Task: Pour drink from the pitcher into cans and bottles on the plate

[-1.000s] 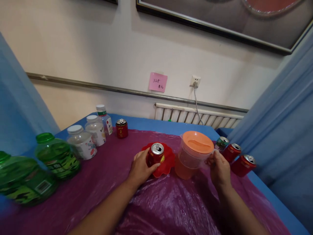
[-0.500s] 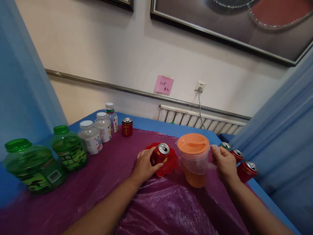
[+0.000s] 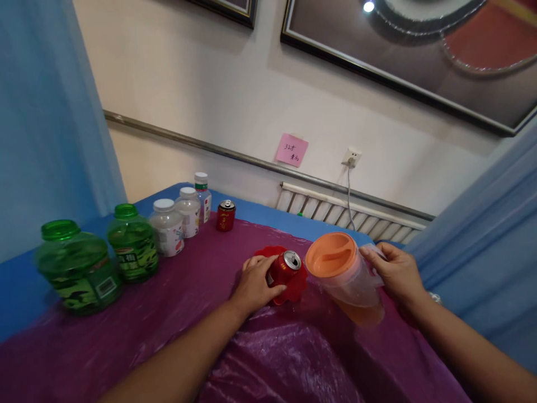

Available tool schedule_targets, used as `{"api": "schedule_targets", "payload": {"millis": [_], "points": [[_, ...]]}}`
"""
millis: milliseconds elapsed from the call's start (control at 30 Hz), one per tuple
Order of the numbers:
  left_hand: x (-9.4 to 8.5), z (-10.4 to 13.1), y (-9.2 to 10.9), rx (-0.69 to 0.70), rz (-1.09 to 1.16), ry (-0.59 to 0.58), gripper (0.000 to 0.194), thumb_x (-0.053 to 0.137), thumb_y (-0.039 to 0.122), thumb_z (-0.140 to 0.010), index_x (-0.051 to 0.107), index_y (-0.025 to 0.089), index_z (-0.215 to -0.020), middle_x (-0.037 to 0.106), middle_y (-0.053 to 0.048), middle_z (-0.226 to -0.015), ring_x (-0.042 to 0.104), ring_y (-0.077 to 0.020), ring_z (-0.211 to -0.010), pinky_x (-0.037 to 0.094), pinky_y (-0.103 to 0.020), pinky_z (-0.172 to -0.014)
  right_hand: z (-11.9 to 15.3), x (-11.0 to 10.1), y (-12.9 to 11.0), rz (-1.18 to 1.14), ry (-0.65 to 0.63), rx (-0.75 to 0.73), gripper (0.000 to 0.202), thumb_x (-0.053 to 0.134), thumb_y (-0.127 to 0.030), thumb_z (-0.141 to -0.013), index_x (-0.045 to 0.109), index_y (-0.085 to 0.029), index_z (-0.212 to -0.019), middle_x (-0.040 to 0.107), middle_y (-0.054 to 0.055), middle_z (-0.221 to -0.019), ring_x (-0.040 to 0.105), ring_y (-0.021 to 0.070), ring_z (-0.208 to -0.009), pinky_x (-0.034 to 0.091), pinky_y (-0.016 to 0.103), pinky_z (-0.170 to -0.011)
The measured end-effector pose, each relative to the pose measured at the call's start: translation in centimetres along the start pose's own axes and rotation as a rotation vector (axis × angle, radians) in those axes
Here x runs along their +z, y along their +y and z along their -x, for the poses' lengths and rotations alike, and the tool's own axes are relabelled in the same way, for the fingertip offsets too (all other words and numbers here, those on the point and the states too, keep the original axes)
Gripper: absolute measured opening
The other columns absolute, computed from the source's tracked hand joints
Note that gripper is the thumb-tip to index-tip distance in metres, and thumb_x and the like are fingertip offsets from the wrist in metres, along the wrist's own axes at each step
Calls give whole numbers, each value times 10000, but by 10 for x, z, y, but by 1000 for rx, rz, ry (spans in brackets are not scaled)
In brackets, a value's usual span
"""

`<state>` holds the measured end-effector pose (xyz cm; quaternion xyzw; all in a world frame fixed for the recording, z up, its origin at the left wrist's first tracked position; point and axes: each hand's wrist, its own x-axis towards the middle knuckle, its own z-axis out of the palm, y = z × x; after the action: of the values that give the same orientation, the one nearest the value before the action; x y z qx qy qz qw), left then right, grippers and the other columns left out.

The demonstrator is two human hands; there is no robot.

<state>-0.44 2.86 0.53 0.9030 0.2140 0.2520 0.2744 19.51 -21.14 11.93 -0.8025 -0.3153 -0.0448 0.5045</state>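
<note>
My left hand is wrapped round a red drink can, which has its top opened and leans a little to the right. Under the can lies a red plate with a wavy rim. My right hand grips the handle of a clear plastic pitcher with an orange lid. The pitcher tilts left, its lid close to the can's top but apart from it. Amber liquid sits in the pitcher's lower part.
Green plastic bottles, lidded clear jars and another red can line the table's left and back. A purple plastic sheet covers the table. Blue curtains hang at both sides. A radiator stands behind.
My right hand has tipped the pitcher from nearly upright to leaning left. The can in my left hand tilts slightly more to the right. The view has shifted a little.
</note>
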Motion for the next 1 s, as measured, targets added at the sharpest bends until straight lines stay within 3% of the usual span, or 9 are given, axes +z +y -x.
{"api": "schedule_targets", "payload": {"millis": [1000], "points": [[1, 7, 2, -4, 76, -43, 712, 882, 408, -601, 641, 265, -1256, 671, -71, -1234, 549, -322, -1188, 364, -460, -1061, -9, 8, -30, 172, -21, -105, 547, 705, -703, -704, 523, -212, -548, 394, -39, -516, 371, 115, -499, 303, 236, -430]]}}
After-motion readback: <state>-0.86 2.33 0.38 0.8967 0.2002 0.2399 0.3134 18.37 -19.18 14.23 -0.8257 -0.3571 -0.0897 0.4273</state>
